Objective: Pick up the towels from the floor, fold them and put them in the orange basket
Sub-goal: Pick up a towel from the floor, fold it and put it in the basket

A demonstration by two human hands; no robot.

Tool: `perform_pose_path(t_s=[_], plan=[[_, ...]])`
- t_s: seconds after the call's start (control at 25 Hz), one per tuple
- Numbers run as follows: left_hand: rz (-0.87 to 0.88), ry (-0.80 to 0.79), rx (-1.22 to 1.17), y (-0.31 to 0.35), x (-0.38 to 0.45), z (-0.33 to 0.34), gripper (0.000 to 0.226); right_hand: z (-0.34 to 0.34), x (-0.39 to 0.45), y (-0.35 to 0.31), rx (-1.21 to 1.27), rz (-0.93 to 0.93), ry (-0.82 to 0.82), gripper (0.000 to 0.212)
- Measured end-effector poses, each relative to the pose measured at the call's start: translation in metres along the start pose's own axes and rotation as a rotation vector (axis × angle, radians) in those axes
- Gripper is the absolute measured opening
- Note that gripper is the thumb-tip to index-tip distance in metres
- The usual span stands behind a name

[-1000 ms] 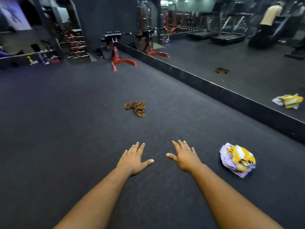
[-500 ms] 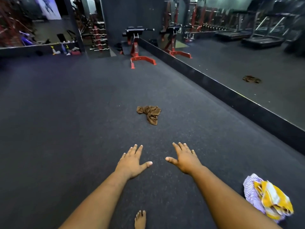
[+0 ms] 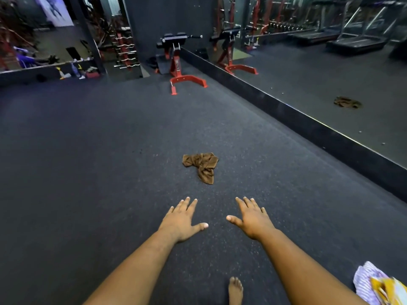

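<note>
My left hand [image 3: 181, 221] and right hand [image 3: 251, 220] both out front, palms down, fingers straight and spread, holding nothing. Brown towel [image 3: 201, 165] crumpled on dark floor [image 3: 88, 172], just beyond my fingertips, centre of view. Second towel bundle [image 3: 378, 285], lilac stripes with yellow-white cloth on top, blurred, near right corner. My bare foot [image 3: 235, 290] at near edge. Mirror wall [image 3: 330, 84] along right.

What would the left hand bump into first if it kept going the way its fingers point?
Probably the crumpled brown towel on the floor: the left hand points forward and slightly right, toward it. Bare floor lies between, though height above it is unclear.
</note>
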State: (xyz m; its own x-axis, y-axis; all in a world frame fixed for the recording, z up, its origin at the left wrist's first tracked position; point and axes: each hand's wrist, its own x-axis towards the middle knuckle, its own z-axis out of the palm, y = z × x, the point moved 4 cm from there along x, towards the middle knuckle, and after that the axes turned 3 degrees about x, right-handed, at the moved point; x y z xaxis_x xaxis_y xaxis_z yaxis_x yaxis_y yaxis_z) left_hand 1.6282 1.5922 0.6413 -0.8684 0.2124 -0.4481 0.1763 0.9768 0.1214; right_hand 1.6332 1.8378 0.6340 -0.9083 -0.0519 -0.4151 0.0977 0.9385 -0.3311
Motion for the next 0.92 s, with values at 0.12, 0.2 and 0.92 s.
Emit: perform_pose_path(t_s=[0.12, 0.2, 0.92], plan=[[-0.028, 0.01, -0.03, -0.005, 0.067, -0.024, 0.104, -0.023, 0.073, 0.01, 0.009, -0.017, -0.01, 0.093], [-0.05, 0.017, -0.04, -0.005, 0.106, -0.042, 0.105, -0.042, 0.121, 0.015, 0.005, -0.042, -0.019, 0.093], [-0.123, -0.124, -0.176, -0.12, 0.461, -0.152, 0.135, -0.124, 0.507, -0.029, 0.05, 0.006, -0.153, 0.101]])
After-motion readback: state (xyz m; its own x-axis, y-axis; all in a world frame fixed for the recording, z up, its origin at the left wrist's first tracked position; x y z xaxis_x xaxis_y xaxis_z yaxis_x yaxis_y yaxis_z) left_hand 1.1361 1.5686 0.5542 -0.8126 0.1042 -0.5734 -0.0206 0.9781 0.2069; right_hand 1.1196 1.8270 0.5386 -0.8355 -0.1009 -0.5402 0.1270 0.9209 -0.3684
